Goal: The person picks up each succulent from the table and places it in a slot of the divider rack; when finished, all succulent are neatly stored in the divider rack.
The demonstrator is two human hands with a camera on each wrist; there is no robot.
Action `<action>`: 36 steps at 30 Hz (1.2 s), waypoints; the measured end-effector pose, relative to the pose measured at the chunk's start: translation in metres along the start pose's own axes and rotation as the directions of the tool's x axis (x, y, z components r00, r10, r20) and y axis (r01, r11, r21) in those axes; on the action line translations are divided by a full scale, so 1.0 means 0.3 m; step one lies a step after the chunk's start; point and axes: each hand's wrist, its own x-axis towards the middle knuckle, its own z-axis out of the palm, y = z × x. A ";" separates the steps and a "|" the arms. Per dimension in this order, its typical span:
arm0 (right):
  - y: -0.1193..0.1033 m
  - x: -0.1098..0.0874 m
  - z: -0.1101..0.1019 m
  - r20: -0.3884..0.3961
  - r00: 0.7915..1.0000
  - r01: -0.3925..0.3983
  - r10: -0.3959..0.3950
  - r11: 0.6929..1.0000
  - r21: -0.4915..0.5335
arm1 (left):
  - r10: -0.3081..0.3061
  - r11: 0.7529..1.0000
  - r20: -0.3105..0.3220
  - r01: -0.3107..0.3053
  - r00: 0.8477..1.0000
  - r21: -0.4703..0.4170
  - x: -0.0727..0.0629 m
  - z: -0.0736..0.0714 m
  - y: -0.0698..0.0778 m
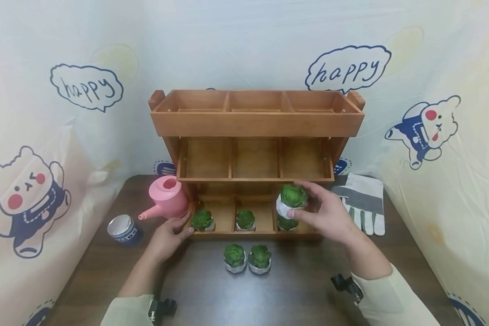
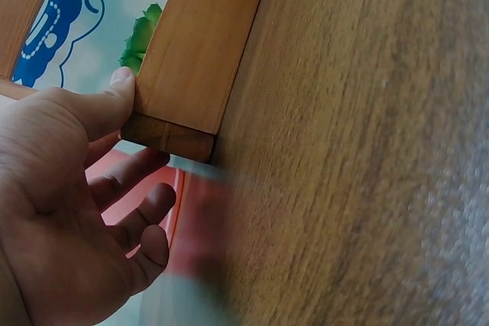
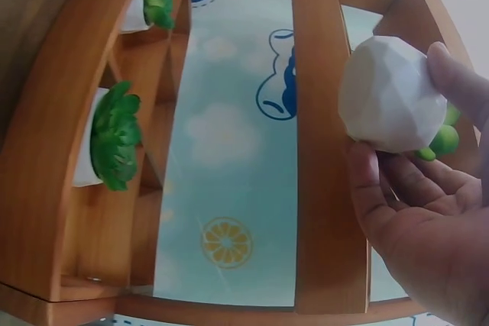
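Observation:
My right hand (image 1: pixel 330 213) holds a potted succulent (image 1: pixel 293 196) with a white faceted pot, in front of the wooden shelf's right side. In the right wrist view, thumb and fingers pinch that white pot (image 3: pixel 393 95). Behind and below it, another succulent (image 1: pixel 287 222) sits in the bottom tier's right compartment. My left hand (image 1: pixel 170 240) grips the bottom left corner of the wooden shelf (image 1: pixel 256 124); the left wrist view shows the thumb against the front board (image 2: pixel 191 59). A succulent (image 1: pixel 203 220) stands in the left compartment, one (image 1: pixel 245 220) in the middle.
Two more potted succulents (image 1: pixel 234 258) stand on the table (image 1: pixel 285 290) before the shelf. To the left are a pink watering can (image 1: pixel 169 197) and a blue-and-white tin (image 1: pixel 124 229). Grey-white gloves (image 1: pixel 364 201) lie at the right. Printed cloth hangs behind.

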 end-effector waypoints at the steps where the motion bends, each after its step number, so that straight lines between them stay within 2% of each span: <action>1: -0.003 0.004 -0.001 -0.006 1.000 -0.002 0.002 1.000 0.000 | -0.003 1.000 0.000 0.003 1.000 -0.003 0.000 0.000 -0.001; 13: -0.035 0.050 -0.019 -0.070 0.996 -0.059 0.060 0.998 0.010 | -0.002 1.000 -0.012 0.002 1.000 0.000 -0.002 -0.001 -0.003; 19: -0.050 0.081 -0.033 -0.095 0.994 -0.054 0.058 0.998 0.045 | -0.002 1.000 -0.011 0.002 1.000 0.004 0.001 -0.004 -0.004; 23: -0.048 0.103 -0.047 -0.124 0.991 -0.043 0.047 0.999 0.032 | -0.011 1.000 0.001 0.011 1.000 -0.001 0.002 0.001 -0.005; 30: -0.035 0.148 -0.072 -0.183 0.980 -0.082 0.081 0.997 0.005 | -0.006 1.000 -0.002 0.006 1.000 -0.006 0.003 0.004 -0.001; 36: -0.018 0.184 -0.082 -0.215 0.974 -0.074 0.069 0.997 -0.015 | -0.005 1.000 -0.009 0.005 1.000 0.000 -0.002 0.000 0.001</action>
